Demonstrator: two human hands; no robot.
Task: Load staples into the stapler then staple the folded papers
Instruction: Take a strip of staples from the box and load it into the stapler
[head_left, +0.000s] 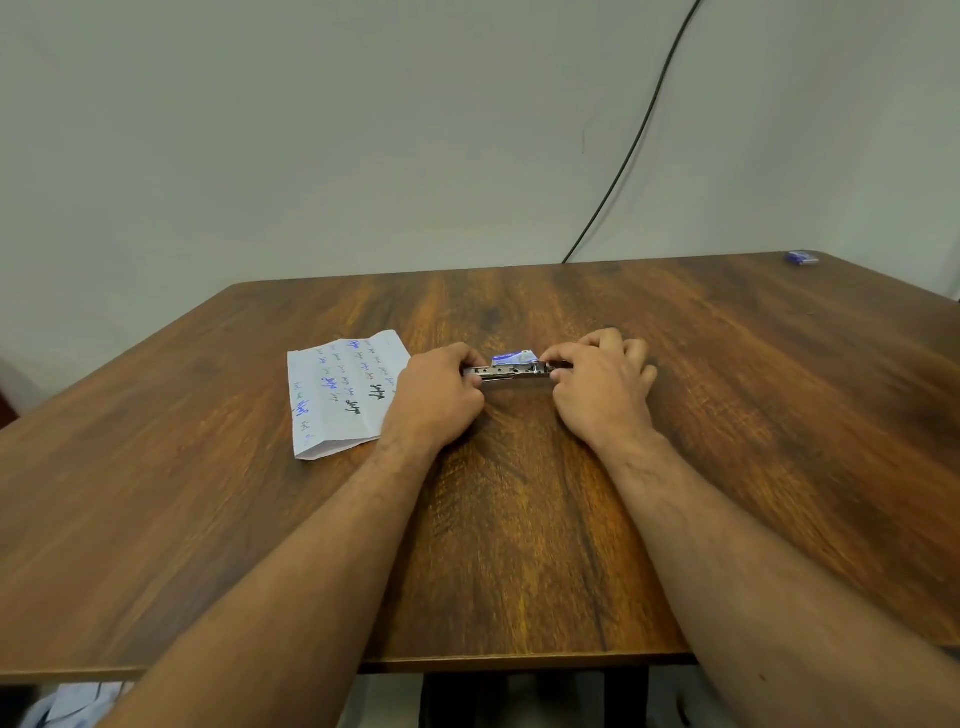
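Head view: one metal stapler lies across the middle of the wooden tabletop, its long axis running left to right between two hands, with one small blue staple box touching its far side. The left hand has its grip curled round the stapler's left end; the right hand pinches the right end. One folded paper, handwritten, lies just left of the left hand, which is nearer; a second small blue box sits at the far right corner.
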